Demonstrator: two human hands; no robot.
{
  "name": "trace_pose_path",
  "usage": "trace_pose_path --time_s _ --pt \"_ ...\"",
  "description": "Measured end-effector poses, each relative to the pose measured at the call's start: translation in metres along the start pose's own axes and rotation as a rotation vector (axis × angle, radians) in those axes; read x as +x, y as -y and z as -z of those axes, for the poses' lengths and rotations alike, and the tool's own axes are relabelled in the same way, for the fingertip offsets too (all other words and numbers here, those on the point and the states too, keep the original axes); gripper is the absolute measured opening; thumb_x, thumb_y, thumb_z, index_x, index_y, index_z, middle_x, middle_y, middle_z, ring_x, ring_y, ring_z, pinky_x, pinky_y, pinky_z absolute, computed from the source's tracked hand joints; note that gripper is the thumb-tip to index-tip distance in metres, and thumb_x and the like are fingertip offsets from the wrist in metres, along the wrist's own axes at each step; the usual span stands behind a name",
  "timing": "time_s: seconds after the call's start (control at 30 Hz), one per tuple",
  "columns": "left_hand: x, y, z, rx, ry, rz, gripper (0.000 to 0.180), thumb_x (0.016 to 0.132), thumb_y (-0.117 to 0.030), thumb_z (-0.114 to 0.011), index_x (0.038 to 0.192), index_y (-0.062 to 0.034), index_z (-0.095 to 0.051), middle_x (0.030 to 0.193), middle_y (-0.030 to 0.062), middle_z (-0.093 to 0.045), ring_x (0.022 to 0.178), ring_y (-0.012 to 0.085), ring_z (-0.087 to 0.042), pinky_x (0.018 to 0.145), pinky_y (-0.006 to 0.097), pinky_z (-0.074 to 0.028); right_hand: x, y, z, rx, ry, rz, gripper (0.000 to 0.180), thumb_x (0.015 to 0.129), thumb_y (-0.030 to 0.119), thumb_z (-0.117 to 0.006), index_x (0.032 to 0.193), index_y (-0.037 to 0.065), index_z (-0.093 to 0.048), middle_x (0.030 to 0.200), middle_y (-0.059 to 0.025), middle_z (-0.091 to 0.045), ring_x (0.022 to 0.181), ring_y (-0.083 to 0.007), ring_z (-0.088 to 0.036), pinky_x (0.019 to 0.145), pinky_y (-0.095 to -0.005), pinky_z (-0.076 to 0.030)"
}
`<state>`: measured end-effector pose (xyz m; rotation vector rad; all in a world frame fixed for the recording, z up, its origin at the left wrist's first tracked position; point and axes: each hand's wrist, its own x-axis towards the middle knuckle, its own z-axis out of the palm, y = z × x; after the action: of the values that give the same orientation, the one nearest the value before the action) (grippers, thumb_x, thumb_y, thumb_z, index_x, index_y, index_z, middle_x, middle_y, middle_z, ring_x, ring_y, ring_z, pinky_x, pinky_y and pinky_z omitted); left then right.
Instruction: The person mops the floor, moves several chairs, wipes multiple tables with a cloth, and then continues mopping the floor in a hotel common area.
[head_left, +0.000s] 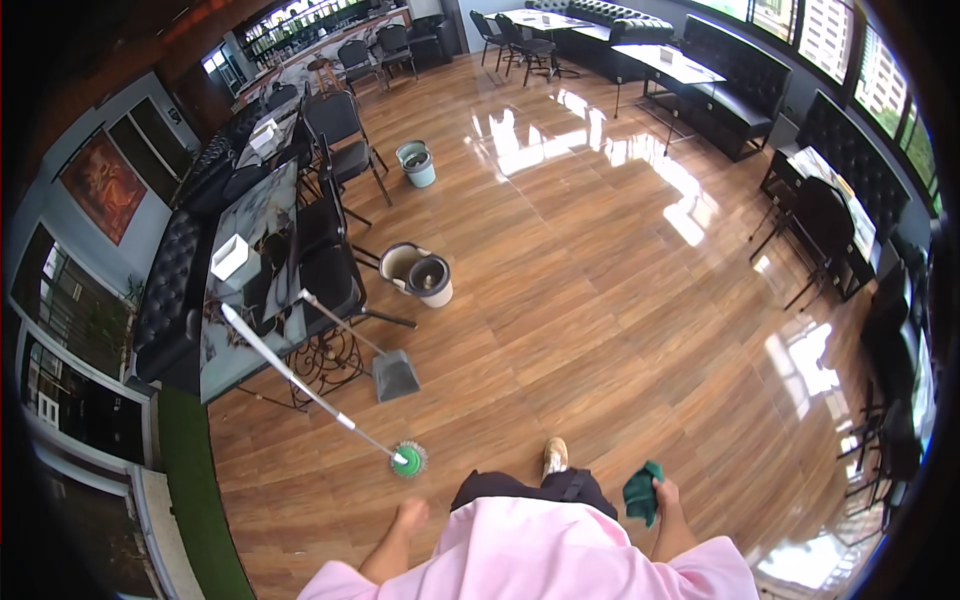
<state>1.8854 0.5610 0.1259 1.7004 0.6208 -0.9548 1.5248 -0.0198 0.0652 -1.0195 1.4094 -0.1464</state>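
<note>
A dark green cloth [642, 494] hangs bunched from my right hand [668, 497], whose fingers are closed around it beside my right hip. My left hand [411, 514] hangs low on the other side, its fingers smeared and too indistinct to make out. Nearest to that hand is a mop [290, 375] with a white handle and a round green head [408, 459]. The mop head rests on the floor, while the handle leans up against the marble-topped table [225, 350]. A grey long-handled dustpan [396, 376] stands just beyond it.
A mop bucket [432, 283] with a dark wringer stands by the chairs, and a pale blue bucket [418, 165] farther back. Black chairs [338, 125] and tables line the left. More tables and a tufted bench [735, 80] run along the right windows. The wooden floor [560, 330] reflects light.
</note>
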Motion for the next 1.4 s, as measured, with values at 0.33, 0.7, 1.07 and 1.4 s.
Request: trace_pose_path --time_s 0.33,0.7,1.07,1.4 --pt "0.066 -0.121 -0.107 -0.198 -0.132 0.331 0.022 0.086 -0.006 -0.054 0.064 -0.0116 -0.055 0.059 0.0057 -0.053 0.048 0.0187 -0.050 0.039 0.036 -0.036 0.263 0.454 -0.275 -0.094 0.289 0.300 0.037 0.091 0.024 -0.069 0.120 0.000 -0.067 0.098 -0.0069 -0.069 0.087 -0.0186 -0.065 0.077 -0.0368 -0.054" --pt "0.412 -0.676 -0.201 -0.051 -0.069 -0.401 0.025 0.098 -0.022 -0.058 0.075 -0.0135 -0.061 0.064 0.0022 -0.060 0.051 0.0099 -0.052 0.040 0.029 -0.036 0.395 0.609 -0.329 -0.419 -0.022 -0.005 0.044 0.092 0.039 -0.069 0.112 0.000 -0.069 0.100 -0.0144 -0.069 0.091 -0.0271 -0.065 0.079 -0.0491 -0.053" --pt "0.648 -1.098 -0.313 0.001 -0.088 -0.571 0.025 0.092 -0.022 -0.064 0.105 -0.0030 -0.073 0.076 0.0007 -0.069 0.066 0.0106 -0.061 0.058 0.028 -0.048 0.656 0.838 -0.538 -0.878 0.149 0.051 0.049 0.093 0.041 -0.067 0.113 -0.003 -0.069 0.105 -0.0170 -0.071 0.091 -0.0282 -0.066 0.081 -0.0474 -0.053" --pt "0.651 -1.148 -0.339 -0.472 -0.462 0.040 0.014 0.085 -0.006 -0.057 0.072 -0.0072 -0.062 0.064 0.0082 -0.060 0.053 0.0211 -0.060 0.043 0.037 -0.043 0.876 1.324 -0.952 -0.495 0.431 0.370 0.031 0.089 0.041 -0.069 0.101 0.012 -0.067 0.077 -0.0006 -0.054 0.067 -0.0189 -0.053 0.051 -0.0407 -0.039"
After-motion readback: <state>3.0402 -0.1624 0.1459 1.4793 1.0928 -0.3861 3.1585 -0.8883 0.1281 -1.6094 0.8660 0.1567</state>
